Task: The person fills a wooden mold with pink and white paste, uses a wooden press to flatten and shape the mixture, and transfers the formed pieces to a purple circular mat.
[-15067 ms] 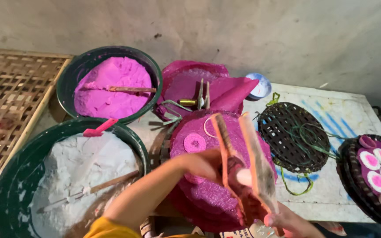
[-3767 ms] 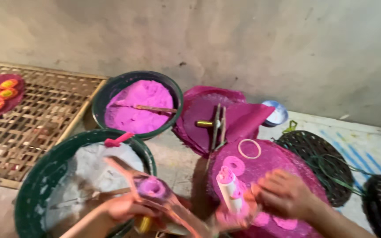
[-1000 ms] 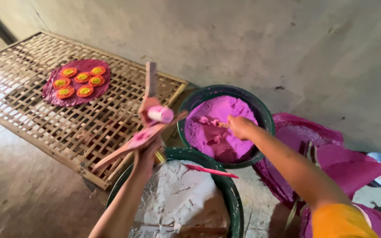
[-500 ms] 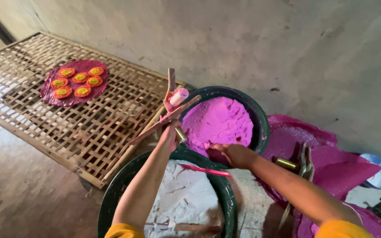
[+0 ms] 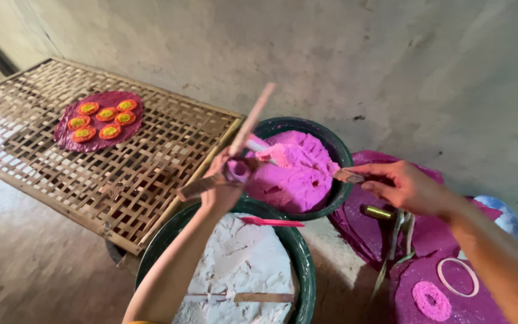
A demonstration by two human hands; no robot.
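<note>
While my left hand (image 5: 222,189) is clenching wooden sticks (image 5: 248,129) with a small pink mould (image 5: 237,170) at the pink bowl's (image 5: 325,137) near rim, my right hand (image 5: 404,187) is gripping a spatula (image 5: 307,168) over that bowl, lifting paste (image 5: 298,174). I'm judging the paste soft, sticky and crumbly, best carried on the blade. The white bowl (image 5: 298,252) is sitting just nearer than the pink one.

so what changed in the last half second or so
The right hand has taken a flat stick and lifted pink paste from the pink tub toward the wooden mould, which the left hand keeps holding. White tub and bamboo rack unchanged.
</note>
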